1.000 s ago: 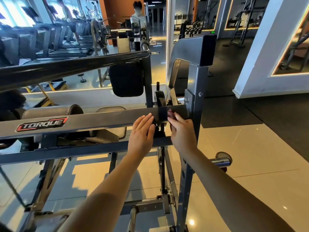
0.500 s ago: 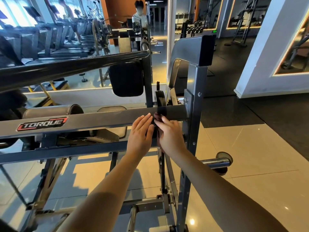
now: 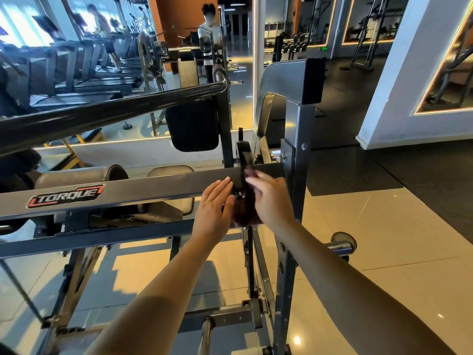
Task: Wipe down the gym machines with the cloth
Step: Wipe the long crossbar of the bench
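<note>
The grey Torque machine's horizontal beam [image 3: 143, 190] crosses the view in front of me. A dark maroon cloth [image 3: 244, 213] lies against the beam's right end, near the upright post [image 3: 298, 175]. My right hand [image 3: 271, 198] covers the cloth with straight, motion-blurred fingers and presses it to the metal; its thumb is hidden. My left hand [image 3: 215, 208] rests flat on the beam just left of the cloth, fingers straight and together, holding nothing.
A black round bar [image 3: 107, 111] runs overhead on the left, with a black pad [image 3: 192, 124] behind it. A chrome peg [image 3: 337, 245] sticks out at the lower right. A person [image 3: 210, 29] shows in the mirror. Tiled floor lies to the right.
My right hand slid left along the beam with the cloth, then back a little to the right. My left hand stayed on the beam.
</note>
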Available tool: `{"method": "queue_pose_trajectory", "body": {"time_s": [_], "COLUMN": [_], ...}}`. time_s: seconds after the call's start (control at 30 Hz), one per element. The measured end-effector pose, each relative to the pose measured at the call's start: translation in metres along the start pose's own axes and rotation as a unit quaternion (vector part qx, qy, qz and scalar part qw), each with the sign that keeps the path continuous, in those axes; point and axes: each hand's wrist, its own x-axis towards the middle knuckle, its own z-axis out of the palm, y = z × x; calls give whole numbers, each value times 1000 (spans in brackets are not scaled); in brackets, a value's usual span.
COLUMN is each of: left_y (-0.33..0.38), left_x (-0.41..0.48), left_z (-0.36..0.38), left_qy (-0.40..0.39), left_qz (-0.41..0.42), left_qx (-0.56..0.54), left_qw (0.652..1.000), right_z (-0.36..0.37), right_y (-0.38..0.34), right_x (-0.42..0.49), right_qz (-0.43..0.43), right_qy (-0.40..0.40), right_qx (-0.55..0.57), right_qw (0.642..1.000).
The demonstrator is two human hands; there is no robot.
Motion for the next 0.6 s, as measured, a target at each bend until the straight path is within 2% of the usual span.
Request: {"method": "queue_pose_trajectory", "body": {"time_s": [0.07,0.17,0.23,0.33,0.4,0.47,0.53,0.6], "left_y": [0,4,1,-13,-25,-35,-39,-43], "left_x": [-1,1,1,-6,-12,-15,-15,-15], "left_z": [0,-8,-16,-35,-47,-56,-63,-71], "left_qy": [-4,-21,-32,3,10,-4,-18,-32], "left_qz": [-2,-8,-3,-14,-32,-30,-21,-7], "left_qx": [4,4,2,13,17,25,33,44], "left_qw": [1000,1000,999,1000,999,999,999,999], "right_z": [-6,5,20,40,42,37,32,37], "right_y": [5,-15,-35,-65,-69,-62,-59,-71], "right_x": [9,10,5,-5,-4,-4,-5,-6], "right_qz": [55,56,40,-17,-43,-18,49,66], "right_qy": [31,33,-2,-82,-104,-81,-19,8], "right_qx": [7,-28,-14,27,38,18,4,-9], "right_qw": [998,998,999,996,993,996,999,998]}}
